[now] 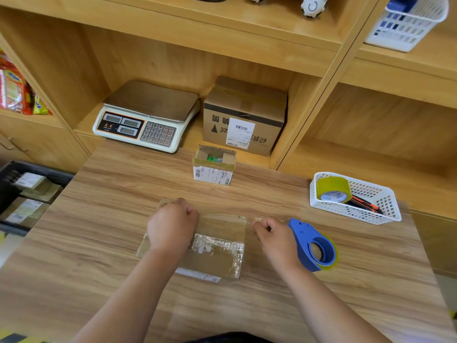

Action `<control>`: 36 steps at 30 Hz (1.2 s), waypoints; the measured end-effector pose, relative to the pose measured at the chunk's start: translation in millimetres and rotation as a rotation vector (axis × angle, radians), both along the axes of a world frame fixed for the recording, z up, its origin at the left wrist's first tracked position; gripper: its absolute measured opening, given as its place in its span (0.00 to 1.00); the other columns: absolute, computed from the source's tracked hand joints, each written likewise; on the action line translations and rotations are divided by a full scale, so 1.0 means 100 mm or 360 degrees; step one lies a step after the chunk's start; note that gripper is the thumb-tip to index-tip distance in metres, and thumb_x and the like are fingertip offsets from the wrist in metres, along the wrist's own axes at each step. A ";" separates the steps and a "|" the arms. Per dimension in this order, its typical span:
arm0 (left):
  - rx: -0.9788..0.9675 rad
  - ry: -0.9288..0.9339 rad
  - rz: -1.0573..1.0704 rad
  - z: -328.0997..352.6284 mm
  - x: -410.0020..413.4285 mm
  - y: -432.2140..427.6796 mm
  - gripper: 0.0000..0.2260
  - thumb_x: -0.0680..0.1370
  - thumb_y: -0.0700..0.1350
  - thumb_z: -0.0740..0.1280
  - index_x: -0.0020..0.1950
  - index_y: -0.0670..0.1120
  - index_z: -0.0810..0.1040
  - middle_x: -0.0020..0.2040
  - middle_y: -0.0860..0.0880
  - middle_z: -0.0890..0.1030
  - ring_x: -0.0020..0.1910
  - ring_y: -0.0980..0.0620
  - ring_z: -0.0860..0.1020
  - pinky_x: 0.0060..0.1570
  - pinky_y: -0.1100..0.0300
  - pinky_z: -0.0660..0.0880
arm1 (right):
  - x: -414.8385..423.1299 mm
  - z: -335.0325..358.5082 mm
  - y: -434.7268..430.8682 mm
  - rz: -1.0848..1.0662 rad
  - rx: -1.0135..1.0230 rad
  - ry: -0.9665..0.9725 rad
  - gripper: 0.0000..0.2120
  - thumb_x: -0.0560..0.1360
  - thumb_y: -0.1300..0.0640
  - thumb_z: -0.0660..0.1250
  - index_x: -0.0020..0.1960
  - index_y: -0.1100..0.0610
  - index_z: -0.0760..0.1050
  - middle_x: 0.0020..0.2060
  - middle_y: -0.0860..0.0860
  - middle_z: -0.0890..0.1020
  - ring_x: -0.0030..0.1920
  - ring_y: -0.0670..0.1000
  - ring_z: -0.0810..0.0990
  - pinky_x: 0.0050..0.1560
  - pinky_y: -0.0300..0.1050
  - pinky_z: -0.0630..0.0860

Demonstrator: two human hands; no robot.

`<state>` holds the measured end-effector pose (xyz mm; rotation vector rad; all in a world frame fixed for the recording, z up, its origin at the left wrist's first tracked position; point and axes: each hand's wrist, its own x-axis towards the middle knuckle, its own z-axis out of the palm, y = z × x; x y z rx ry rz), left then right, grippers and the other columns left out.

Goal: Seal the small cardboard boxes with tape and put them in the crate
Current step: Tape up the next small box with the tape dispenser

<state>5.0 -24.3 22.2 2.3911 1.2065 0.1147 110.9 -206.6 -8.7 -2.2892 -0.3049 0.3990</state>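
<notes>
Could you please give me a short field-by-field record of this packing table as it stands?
Box in work: flat cardboard box on the table, shiny tape across its top
Left hand: rests on that box, fingers curled
Right hand: fingers curled, beside the blue tape dispenser; grip unclear
Waiting: small open box, farther back
Crate: left of the table, boxes inside
Basket: holds a yellow tape roll

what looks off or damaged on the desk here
The flat cardboard box nearest you has white scraps of a torn label and crinkled tape across its top. The small box behind it stands open, flaps up.
</notes>
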 end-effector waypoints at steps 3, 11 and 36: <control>0.0014 -0.0010 -0.0009 0.00 0.00 -0.01 0.07 0.77 0.50 0.62 0.44 0.49 0.77 0.36 0.52 0.77 0.40 0.50 0.74 0.33 0.60 0.65 | -0.01 0.02 0.00 -0.0023 -0.0011 0.0012 0.19 0.75 0.55 0.66 0.28 0.54 0.65 0.21 0.46 0.66 0.27 0.48 0.65 0.31 0.45 0.61; 0.0038 -0.0039 -0.0018 0.01 -0.01 -0.02 0.07 0.77 0.49 0.63 0.44 0.49 0.78 0.36 0.52 0.78 0.40 0.50 0.74 0.32 0.59 0.63 | -0.02 0.05 0.00 -0.0023 -0.0026 0.0000 0.20 0.75 0.54 0.66 0.28 0.53 0.63 0.21 0.46 0.65 0.26 0.47 0.64 0.31 0.45 0.61; 0.0352 0.0005 -0.0182 -0.05 -0.02 -0.05 0.10 0.77 0.51 0.65 0.49 0.44 0.75 0.38 0.46 0.79 0.45 0.46 0.75 0.37 0.56 0.67 | -0.05 0.03 -0.01 -0.0038 -0.0019 0.0008 0.20 0.75 0.52 0.67 0.27 0.51 0.65 0.19 0.45 0.67 0.26 0.46 0.65 0.31 0.44 0.62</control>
